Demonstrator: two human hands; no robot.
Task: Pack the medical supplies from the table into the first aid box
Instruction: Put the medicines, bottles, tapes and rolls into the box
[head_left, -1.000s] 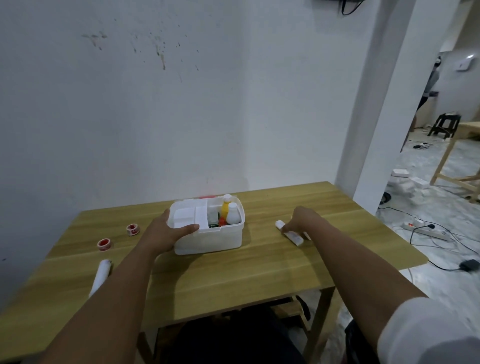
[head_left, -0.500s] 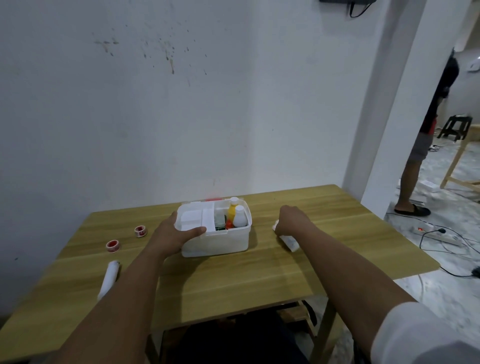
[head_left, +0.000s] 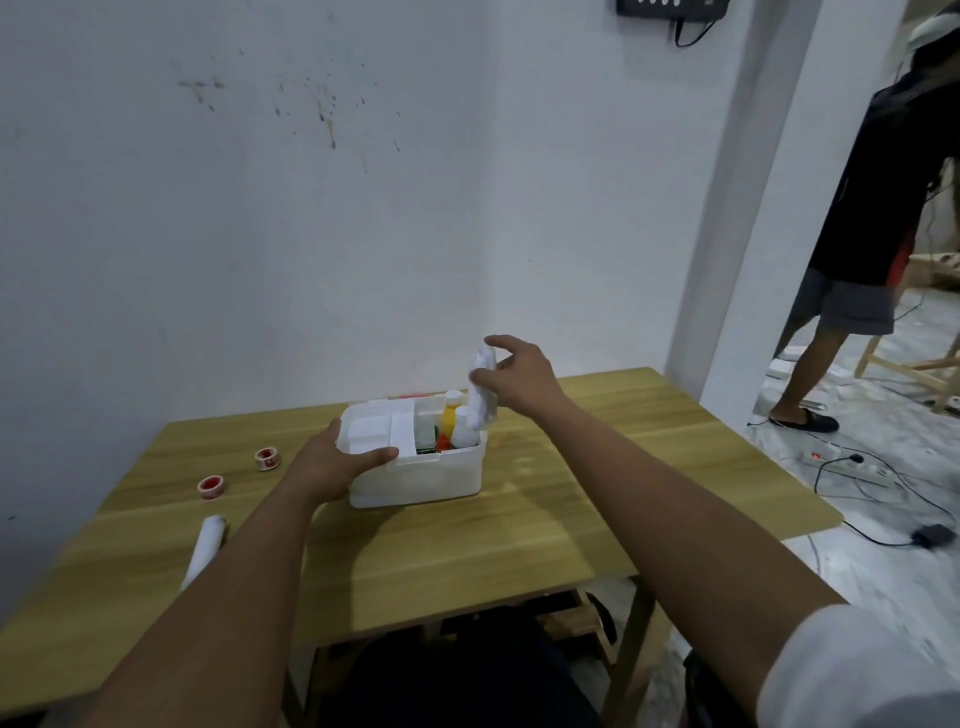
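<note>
From my head view, my left hand (head_left: 332, 462) clamps the near left corner of the open first aid box (head_left: 415, 467) on the table (head_left: 519, 545). My right hand (head_left: 519, 376) pinches a white bandage roll (head_left: 480, 395) upright above the box's right end. 2 tape rolls (head_left: 212, 487) and another white roll (head_left: 205, 551) lie left.
</note>
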